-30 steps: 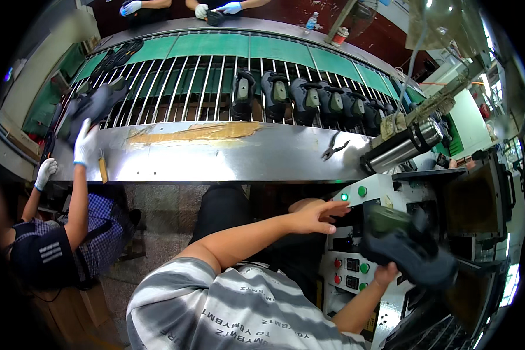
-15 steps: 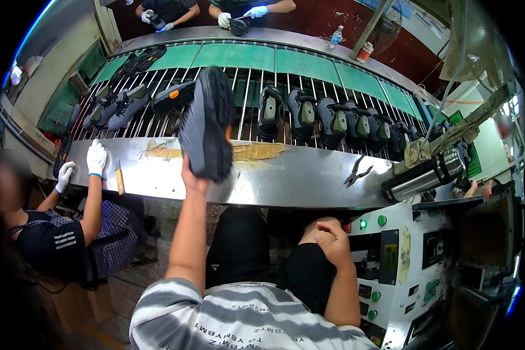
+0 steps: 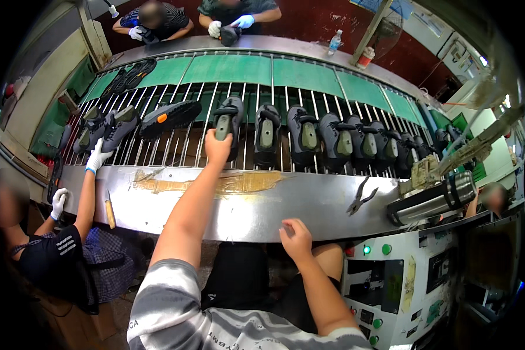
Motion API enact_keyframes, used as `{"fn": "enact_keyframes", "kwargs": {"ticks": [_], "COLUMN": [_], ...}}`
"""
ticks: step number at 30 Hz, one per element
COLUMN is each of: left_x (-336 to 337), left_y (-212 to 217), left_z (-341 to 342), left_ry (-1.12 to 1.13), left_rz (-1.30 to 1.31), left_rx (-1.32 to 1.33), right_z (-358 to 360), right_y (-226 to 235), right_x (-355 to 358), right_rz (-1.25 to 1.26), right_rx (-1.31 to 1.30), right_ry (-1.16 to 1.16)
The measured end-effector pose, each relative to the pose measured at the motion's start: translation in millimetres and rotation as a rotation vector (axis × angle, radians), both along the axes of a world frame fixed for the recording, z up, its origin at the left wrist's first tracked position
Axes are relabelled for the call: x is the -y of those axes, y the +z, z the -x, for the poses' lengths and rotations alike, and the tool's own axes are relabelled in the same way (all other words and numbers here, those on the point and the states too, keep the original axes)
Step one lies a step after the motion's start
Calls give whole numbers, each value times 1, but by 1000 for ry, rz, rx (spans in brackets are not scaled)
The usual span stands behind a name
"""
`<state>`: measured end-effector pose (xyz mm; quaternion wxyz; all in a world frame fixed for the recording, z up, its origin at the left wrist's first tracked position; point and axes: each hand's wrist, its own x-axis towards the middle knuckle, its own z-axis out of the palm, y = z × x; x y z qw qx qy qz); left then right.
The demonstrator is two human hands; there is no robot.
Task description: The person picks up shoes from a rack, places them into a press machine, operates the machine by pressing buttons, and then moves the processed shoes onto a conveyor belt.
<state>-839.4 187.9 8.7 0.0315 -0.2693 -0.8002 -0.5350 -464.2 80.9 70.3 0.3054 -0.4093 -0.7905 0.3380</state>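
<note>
Grey rubber-soled shoe (image 3: 235, 123), upper centre, clasped around olive-green last (image 3: 222, 125) by left hand (image 3: 218, 147); probably stiff, best held there; right hand (image 3: 298, 238) empty, loosely parted.

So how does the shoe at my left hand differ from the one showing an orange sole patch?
The shoe at your left hand stands sole down; the orange-patched shoe lies tipped, sole showing. The first shows an olive insert; the second shows none. Your hand grips the first; no hand touches the second. Both are dark and rest on the barred rack.
</note>
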Motion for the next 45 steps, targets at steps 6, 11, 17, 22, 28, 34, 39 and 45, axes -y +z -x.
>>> {"fn": "enact_keyframes", "kwargs": {"ticks": [6, 11, 17, 22, 28, 34, 39, 45], "left_x": [-11, 32, 84, 108, 71, 30, 81, 199], "left_y": [37, 17, 37, -7, -13, 116, 137, 224], "left_z": [-20, 17, 141, 242, 246, 135, 146, 35], "left_ry": [-68, -460, -116, 2, -16, -276, -395, -486], "left_rz": [227, 99, 509, 1029, 819, 612, 629, 512], "left_rx": [114, -166, -799, -975, -1059, -1091, -931, -615], "right_z": [86, 103, 109, 113, 112, 101, 114, 109], "right_y": [-42, -52, -49, -48, -45, -55, -49, -57], "right_x": [-20, -21, -23, -22, -24, -27, -13, -10], "right_rz": [-277, -307, -328, -338, -314, -348, -350, -339], "right_rx": [217, 283, 313, 316, 318, 304, 243, 164], "right_ry": [138, 141, 113, 109, 114, 9, 84, 83]}}
